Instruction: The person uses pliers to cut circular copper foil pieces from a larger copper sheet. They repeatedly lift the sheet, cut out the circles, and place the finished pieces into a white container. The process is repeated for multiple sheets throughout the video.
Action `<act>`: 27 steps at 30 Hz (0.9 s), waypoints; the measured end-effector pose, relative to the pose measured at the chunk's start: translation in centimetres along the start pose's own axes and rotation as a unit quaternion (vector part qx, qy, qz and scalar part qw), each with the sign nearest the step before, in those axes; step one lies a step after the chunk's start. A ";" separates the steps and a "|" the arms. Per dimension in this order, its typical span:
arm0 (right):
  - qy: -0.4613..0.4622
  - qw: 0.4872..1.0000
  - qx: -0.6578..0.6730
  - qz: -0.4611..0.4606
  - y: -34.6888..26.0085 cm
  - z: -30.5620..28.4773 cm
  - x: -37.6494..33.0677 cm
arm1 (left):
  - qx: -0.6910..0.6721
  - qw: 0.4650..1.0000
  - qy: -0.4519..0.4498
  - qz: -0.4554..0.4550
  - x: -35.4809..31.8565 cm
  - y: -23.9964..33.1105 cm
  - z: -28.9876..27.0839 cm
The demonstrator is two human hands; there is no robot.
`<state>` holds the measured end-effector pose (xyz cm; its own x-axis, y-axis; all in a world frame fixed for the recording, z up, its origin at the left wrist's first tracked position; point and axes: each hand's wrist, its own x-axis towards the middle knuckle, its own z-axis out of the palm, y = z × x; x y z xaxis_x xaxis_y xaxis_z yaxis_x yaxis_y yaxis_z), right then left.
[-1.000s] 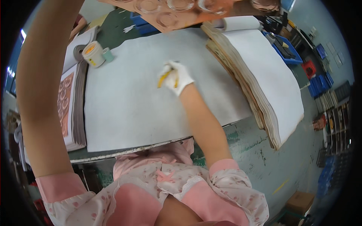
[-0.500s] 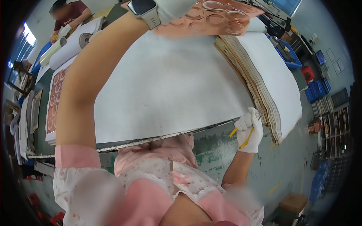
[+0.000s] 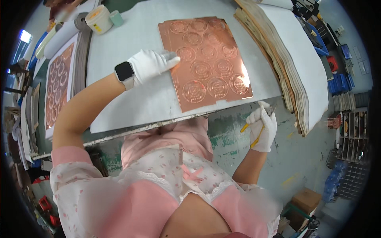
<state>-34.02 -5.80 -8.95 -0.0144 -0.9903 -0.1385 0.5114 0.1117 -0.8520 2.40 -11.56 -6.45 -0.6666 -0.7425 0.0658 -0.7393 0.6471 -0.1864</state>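
Note:
A thin copper-coloured sheet (image 3: 205, 59), embossed with rows of round designs, lies on the white-covered table (image 3: 131, 107) in front of me. My left hand (image 3: 152, 66), in a white glove and with a watch on the wrist, pinches the sheet's left edge; its fingertips are slightly blurred. At the table's front right edge my right hand (image 3: 262, 127), also gloved in white, is closed around yellow-handled pliers (image 3: 257, 141). The metal head of the pliers pokes out above the fingers, and its jaws are too small to make out.
A tall stack of large sheets (image 3: 285, 67) overhangs the table's right side. At the far left stand a white tub (image 3: 98, 20) and a small green jar (image 3: 116, 18). Another stack with a copper sheet (image 3: 58, 87) lies at the left. A person (image 3: 63, 10) works beyond it.
The copper sheet has come from the far side toward me and now lies on the white surface. My left hand has come nearer with it. My right hand keeps hold of the pliers.

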 end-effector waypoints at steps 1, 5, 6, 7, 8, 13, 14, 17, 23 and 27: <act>0.007 0.998 -0.064 -0.022 0.1 -0.3 0.2 | -0.042 0.998 -0.022 -0.044 0.1 0.6 -0.7; 0.075 0.975 -0.205 -0.042 0.0 0.9 1.9 | -0.390 0.882 0.043 -0.259 -0.9 4.1 -0.3; 0.106 0.967 -0.225 -0.058 -0.5 0.7 1.8 | -0.483 0.821 0.072 -0.295 -0.5 5.1 -0.6; 0.128 0.959 -0.243 -0.068 -0.5 0.7 2.1 | -0.548 0.775 0.043 -0.311 -0.7 5.8 -1.8; 0.152 0.950 -0.262 -0.079 -0.5 0.7 2.2 | -0.655 0.667 0.050 -0.352 -0.9 7.0 -2.8; 0.125 0.952 -0.279 -0.020 -0.8 1.5 2.5 | -0.861 0.316 0.064 -0.393 -2.8 8.9 -2.6; 0.116 0.952 -0.284 -0.014 -0.8 1.5 2.5 | -0.865 0.311 0.070 -0.387 -2.9 9.1 -2.7; 0.124 0.967 -0.222 0.009 -0.5 1.5 2.6 | -0.876 0.298 0.080 -0.369 -2.8 9.3 -2.9; 0.134 0.988 -0.081 0.005 -1.4 2.6 2.6 | -0.876 0.286 0.094 -0.376 -2.9 9.6 -2.9; 0.070 0.989 -0.132 -0.003 -1.8 3.6 3.8 | -0.872 0.286 0.108 -0.383 -2.9 9.7 -2.5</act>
<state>-31.89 -10.10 -6.13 -0.1448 -0.9718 -0.1861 0.2686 0.1424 -0.9527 -3.05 -2.69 -6.04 -0.0972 -0.8756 -0.4731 0.5247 -0.4490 0.7232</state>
